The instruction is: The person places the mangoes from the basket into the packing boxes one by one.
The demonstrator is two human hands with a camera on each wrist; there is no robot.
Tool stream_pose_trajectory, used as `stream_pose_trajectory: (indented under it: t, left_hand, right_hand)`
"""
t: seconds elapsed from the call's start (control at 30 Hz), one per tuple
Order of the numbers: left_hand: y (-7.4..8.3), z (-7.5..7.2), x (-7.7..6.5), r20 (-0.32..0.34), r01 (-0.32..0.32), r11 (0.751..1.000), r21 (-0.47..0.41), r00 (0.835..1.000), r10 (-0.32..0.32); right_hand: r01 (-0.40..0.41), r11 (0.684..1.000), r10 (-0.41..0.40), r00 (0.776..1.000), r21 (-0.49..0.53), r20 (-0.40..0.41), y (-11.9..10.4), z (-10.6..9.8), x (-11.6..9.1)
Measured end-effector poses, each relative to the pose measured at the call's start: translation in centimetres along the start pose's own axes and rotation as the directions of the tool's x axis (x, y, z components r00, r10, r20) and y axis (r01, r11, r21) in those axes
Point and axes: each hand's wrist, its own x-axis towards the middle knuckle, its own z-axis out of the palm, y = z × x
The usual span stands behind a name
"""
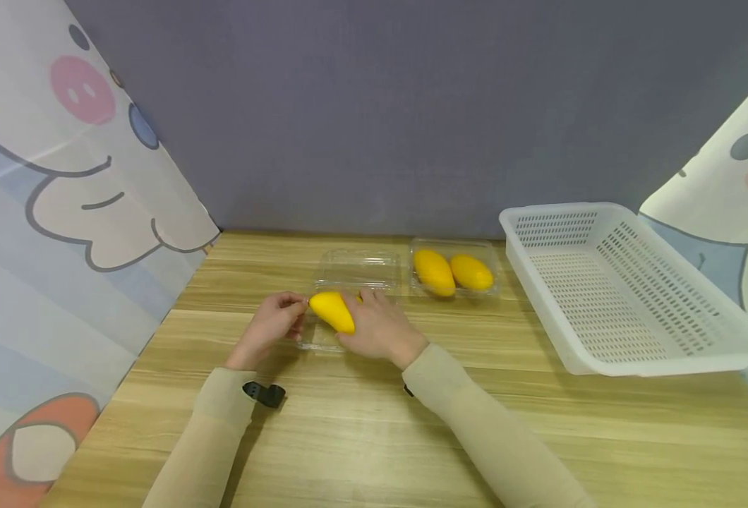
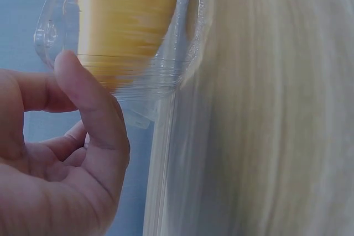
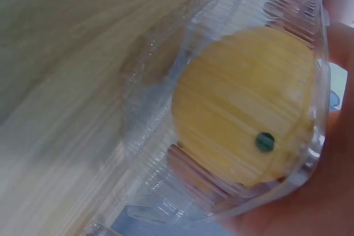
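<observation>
A yellow mango (image 1: 332,311) lies tilted in the near half of a clear plastic clamshell box (image 1: 319,343), its lid (image 1: 356,264) laid back behind. My right hand (image 1: 382,326) holds the mango from the right, fingers over its top. Through the ribbed box wall in the right wrist view, the mango (image 3: 238,98) shows a small green stem spot. My left hand (image 1: 274,323) is at the box's left end, by the mango's tip. Up close in the left wrist view, its thumb and index finger pinch the box rim (image 2: 47,38).
Behind and to the right stands a second clear box (image 1: 456,244) with two mangoes (image 1: 434,272) inside. A white perforated plastic basket (image 1: 577,360) sits on the right of the wooden table (image 1: 323,437). A grey panel (image 1: 361,120) rises along the table's back edge.
</observation>
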Motion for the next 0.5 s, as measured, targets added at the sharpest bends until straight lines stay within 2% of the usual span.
stream_pose_trajectory:
  t: [0.5]
  left_hand:
    - [-0.16, 0.02, 0.1, -0.016, -0.008, 1.0, -0.009, 1.0, 0.008]
  right_hand:
    - [-0.026, 0.999, 0.025, 0.999, 0.02, 0.025, 0.0, 0.35, 0.49]
